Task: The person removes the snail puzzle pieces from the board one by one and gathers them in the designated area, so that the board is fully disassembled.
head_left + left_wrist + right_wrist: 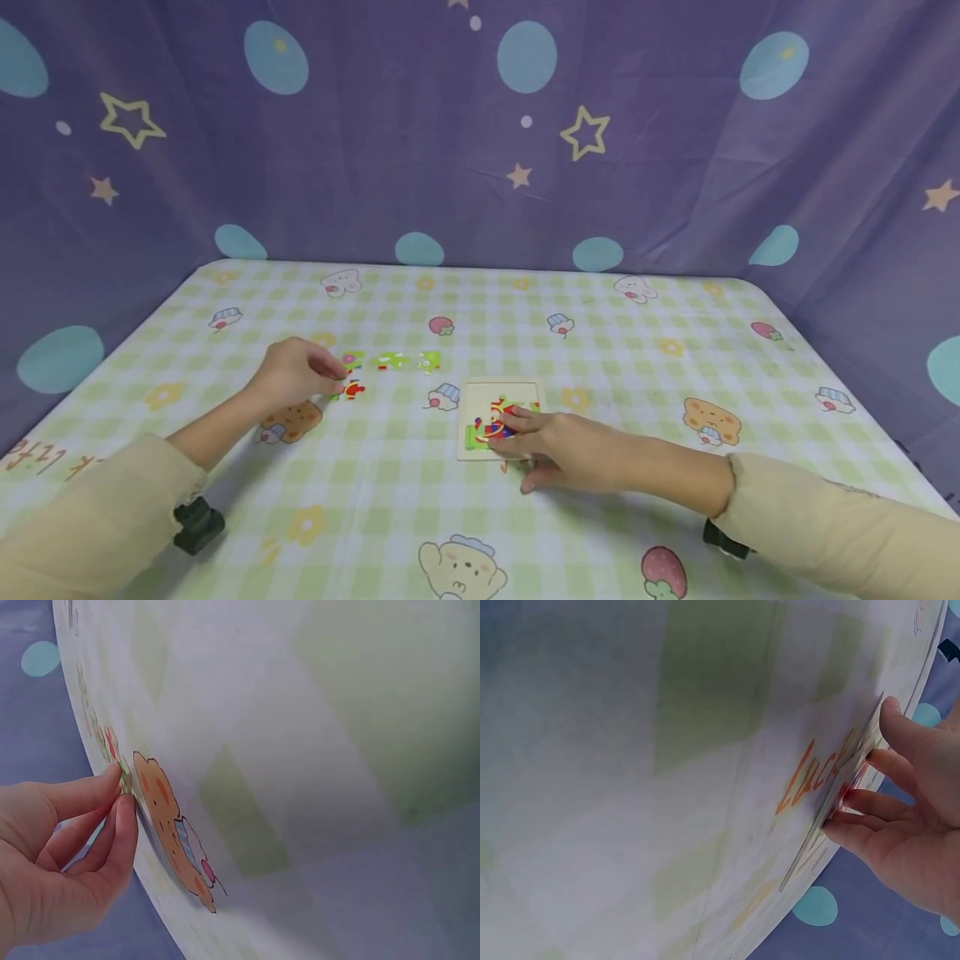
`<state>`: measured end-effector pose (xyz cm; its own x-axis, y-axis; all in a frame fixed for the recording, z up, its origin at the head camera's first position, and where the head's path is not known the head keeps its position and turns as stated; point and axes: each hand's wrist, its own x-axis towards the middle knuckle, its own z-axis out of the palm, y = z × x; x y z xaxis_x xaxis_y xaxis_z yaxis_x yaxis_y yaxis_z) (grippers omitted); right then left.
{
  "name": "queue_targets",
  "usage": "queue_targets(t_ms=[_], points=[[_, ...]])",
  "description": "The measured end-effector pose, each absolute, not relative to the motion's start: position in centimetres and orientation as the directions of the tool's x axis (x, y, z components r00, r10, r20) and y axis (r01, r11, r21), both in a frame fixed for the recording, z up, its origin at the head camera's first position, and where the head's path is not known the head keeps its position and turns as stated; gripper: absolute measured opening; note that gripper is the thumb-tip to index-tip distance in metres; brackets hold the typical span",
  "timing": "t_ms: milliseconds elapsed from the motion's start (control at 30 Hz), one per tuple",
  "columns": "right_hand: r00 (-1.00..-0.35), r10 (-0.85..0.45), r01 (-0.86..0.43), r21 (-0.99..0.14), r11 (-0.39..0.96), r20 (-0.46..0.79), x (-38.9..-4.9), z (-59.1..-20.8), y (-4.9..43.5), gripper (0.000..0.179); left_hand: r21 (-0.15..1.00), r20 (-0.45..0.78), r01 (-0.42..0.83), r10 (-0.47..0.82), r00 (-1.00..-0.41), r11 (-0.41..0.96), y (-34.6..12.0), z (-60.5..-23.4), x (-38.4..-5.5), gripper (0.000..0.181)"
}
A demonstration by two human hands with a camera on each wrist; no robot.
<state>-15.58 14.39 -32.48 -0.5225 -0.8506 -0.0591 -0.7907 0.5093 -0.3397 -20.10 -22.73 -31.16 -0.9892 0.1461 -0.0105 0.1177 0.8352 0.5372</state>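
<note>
While the left hand (pixel 294 373) pinches a piece (pixel 354 390) jutting beyond its fingertips, the right hand (pixel 570 450), fingers apart, touches the board (pixel 478 398) beneath it.

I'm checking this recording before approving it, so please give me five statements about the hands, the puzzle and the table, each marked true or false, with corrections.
1. The right hand is over a pale, square, rimmed puzzle tray. True.
2. Puzzle pieces fill the whole tray. False: in the head view, its upper-left part is bare.
3. The left hand pinches a small, flat, red-and-green puzzle piece. True.
4. Other flat, mainly green puzzle pieces lie to the tray's right. False: they lie to its left in the head view.
5. The table covering is a green-and-white checked cloth with cartoon prints. True.
</note>
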Motion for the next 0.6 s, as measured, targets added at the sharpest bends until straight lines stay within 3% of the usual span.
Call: queue_targets(t_ms=[600], points=[[-0.532,-0.846,-0.773,-0.387,0.503,-0.037,-16.0,-32.2,14.5,0.051,0.535,0.009,0.104,0.117,-0.993,0.838,-21.9,-30.3,-20.3,0.017]])
